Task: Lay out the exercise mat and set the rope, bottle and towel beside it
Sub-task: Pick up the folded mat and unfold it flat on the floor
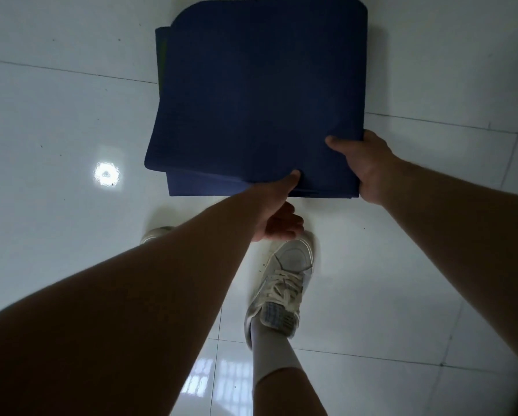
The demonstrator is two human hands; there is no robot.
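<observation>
The right hand (368,166) has its fingers hidden under the mat (257,94), and one shoe (157,234) sits mostly behind the left forearm (161,280)

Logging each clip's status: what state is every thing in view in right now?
Mat: folded in layers, not yet laid out.
Left hand: pinches the mat's near edge, thumb on top.
Right hand: grips the mat's near right corner.
White shoe: laced, worn, standing on the tiled floor.
</observation>
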